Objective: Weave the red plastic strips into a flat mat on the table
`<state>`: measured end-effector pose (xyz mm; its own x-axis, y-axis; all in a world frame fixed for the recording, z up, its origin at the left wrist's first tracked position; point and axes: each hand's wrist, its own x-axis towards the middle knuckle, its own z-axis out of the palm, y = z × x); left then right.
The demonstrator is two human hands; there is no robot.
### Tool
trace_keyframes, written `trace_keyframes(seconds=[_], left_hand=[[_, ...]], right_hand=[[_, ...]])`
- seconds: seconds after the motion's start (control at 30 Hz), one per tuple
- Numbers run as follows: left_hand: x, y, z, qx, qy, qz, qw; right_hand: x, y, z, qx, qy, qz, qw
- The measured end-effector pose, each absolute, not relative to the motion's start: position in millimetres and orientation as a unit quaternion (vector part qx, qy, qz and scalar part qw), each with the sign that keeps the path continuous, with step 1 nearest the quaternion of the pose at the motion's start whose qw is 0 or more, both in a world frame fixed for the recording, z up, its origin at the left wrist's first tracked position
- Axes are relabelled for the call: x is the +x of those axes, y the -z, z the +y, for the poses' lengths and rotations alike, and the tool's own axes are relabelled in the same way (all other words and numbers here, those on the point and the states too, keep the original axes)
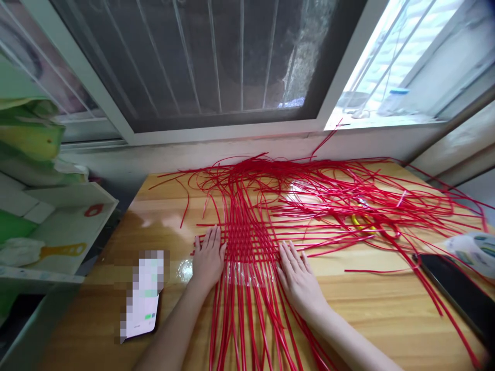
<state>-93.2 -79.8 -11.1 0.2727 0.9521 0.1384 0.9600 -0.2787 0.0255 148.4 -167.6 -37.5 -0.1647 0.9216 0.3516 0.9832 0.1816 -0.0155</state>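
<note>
A woven patch of red strands (244, 238) lies flat on the wooden table in front of me. Long loose ends run from it toward my body, to both sides and to the back. Clear tape (247, 274) crosses the strands just below the weave. My left hand (209, 255) rests flat on the weave's left edge, fingers stretched out over the short side ends. On the opposite edge my right hand (297, 273) lies flat, its fingertips by the strands that run right. Neither hand grips anything.
A tangled heap of red strands (328, 185) covers the table's back and right. Yellow-handled scissors (361, 224) lie partly under it. A lit phone (145, 296) is at left, a dark phone (460, 299) at right beside a plastic-wrapped roll (474, 251). The window wall borders the back edge.
</note>
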Motion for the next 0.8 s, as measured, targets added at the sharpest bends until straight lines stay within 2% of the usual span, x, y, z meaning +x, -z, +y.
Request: trace_keyframes(seconds=[0.23,0.6,0.8], left_hand=[[-91.9,11.4,-81.1,-0.788,0.065,-0.611,0.039],[-93.2,10.8,-79.7,-0.793,0.078,-0.603,0.034],[-75.9,-10.7,-81.7,-0.831,0.125,-0.539,0.053]], right_hand=[[137.3,32.5,-182.2,-0.642,0.102,-0.75,0.123],[119.2,38.8,-180.0,-0.633,0.106,-0.752,0.147],[120.0,34.9,-180.0,-0.63,0.086,-0.756,0.155]])
